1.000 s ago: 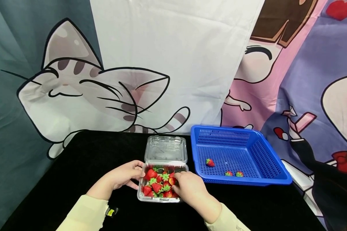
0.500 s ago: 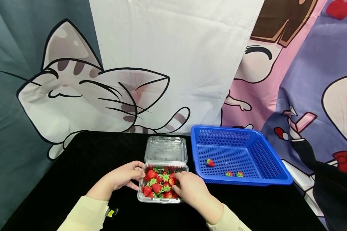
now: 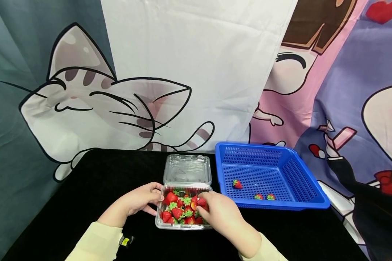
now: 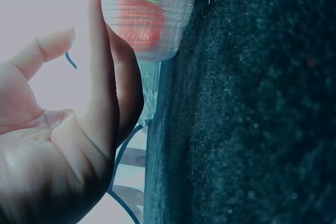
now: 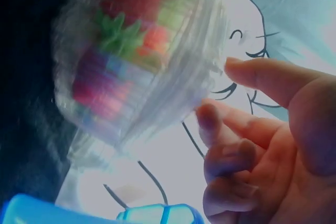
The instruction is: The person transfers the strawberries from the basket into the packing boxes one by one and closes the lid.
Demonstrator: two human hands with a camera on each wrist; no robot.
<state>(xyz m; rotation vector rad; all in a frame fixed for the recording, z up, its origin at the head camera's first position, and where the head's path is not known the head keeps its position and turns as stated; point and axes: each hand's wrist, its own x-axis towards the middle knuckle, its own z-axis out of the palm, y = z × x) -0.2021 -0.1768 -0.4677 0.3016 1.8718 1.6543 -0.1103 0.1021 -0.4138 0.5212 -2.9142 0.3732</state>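
A clear plastic clamshell box [image 3: 184, 225] sits on the black cloth with its lid [image 3: 187, 169] folded back. Red strawberries [image 3: 178, 213] with green leaves fill it. My left hand [image 3: 140, 197] is at the box's left side, fingertips right at the rim; in the left wrist view the index finger stands straight against the clear wall. My right hand [image 3: 220, 212] is over the box's right edge, beside a strawberry [image 3: 201, 202]. Nothing shows between thumb and fingers of the right hand [image 5: 262, 145] in the right wrist view, where the fingers are loosely bent.
A blue perforated basket [image 3: 308, 181] stands right of the box, with a strawberry [image 3: 237, 184] toward its left and two more near its front wall. Behind the table hangs a printed cloth [image 3: 196, 72] with a cartoon cat. A small black and yellow item [image 3: 125, 240] is by the left sleeve.
My right hand has shifted slightly right and back from the strawberries, and one at the box's right side now shows more. The left hand has stayed at the box.
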